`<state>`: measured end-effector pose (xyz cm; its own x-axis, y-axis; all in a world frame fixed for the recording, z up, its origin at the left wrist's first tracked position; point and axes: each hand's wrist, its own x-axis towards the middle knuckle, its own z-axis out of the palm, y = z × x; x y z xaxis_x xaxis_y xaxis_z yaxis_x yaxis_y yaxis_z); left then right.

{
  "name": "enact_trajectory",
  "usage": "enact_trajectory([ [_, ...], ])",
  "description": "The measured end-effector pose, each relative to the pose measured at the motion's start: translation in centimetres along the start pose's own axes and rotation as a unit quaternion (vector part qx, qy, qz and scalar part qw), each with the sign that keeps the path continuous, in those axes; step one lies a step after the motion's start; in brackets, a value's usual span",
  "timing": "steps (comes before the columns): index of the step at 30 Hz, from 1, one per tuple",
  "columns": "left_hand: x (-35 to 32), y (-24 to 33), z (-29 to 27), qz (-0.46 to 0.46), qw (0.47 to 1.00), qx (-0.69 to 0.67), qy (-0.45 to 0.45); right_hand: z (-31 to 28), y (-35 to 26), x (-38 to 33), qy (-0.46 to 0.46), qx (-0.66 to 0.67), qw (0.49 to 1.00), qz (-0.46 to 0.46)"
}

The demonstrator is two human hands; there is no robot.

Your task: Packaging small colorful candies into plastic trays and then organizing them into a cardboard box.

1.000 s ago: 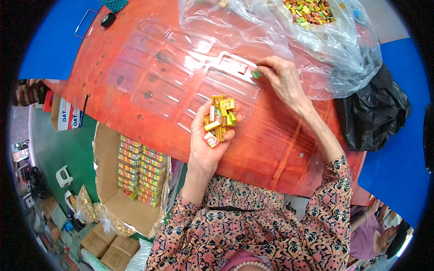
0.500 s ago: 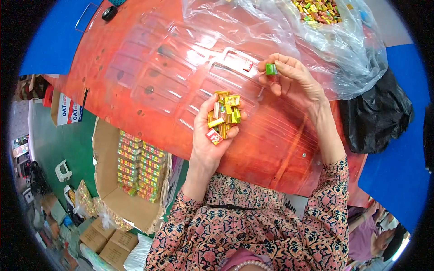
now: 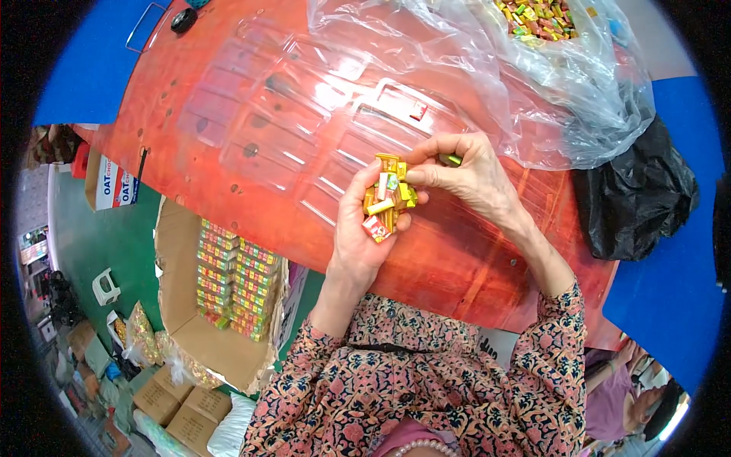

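My left hand [image 3: 361, 215] is cupped, palm up, around a pile of small wrapped candies [image 3: 391, 194], mostly yellow with a red one near the wrist. Thumb and index finger of my right hand [image 3: 464, 174] meet a yellow candy at the pile's right edge. Tucked in that hand's curled fingers is a green candy [image 3: 451, 160], partly hidden. Beyond both hands a clear plastic tray [image 3: 259, 164] with several compartments lies on the red table [image 3: 457, 278]. One red candy [image 3: 418, 111] sits in its far right compartment.
A clear plastic bag [image 3: 579, 114] of loose candies [image 3: 537, 19] stands at the far right, above a black bag [image 3: 640, 198]. Left below the table is an open carton [image 3: 179, 297] with stacked trays of candies [image 3: 236, 282]. Another person [image 3: 620, 396] is at the lower right.
My right hand has come down and left from above the tray to the pile, its green candy shifting deeper into the fingers. My left hand has moved slightly right.
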<state>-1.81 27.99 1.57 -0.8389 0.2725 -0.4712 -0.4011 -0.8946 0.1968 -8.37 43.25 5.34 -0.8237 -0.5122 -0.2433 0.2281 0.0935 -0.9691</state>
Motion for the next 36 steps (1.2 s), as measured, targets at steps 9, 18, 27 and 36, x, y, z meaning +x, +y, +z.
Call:
enact_trajectory([
  [9,0.2,-0.9,0.2,-0.044,0.999,-0.021,-0.019,-1.0,0.2,-0.6,0.001,0.06,0.997,0.057],
  [18,0.3,-0.1,-0.1,-0.033,0.999,-0.021,-0.006,-5.2,0.7,3.4,0.131,-0.581,0.776,-0.208],
  [27,0.2,0.0,-0.5,-0.027,0.999,-0.034,-0.007,-4.7,1.3,5.3,0.069,-0.62,0.755,-0.204],
  [36,0.5,0.0,-0.4,-0.022,0.999,-0.04,-0.019,-4.3,2.5,4.8,0.127,-0.518,0.814,-0.23],
])
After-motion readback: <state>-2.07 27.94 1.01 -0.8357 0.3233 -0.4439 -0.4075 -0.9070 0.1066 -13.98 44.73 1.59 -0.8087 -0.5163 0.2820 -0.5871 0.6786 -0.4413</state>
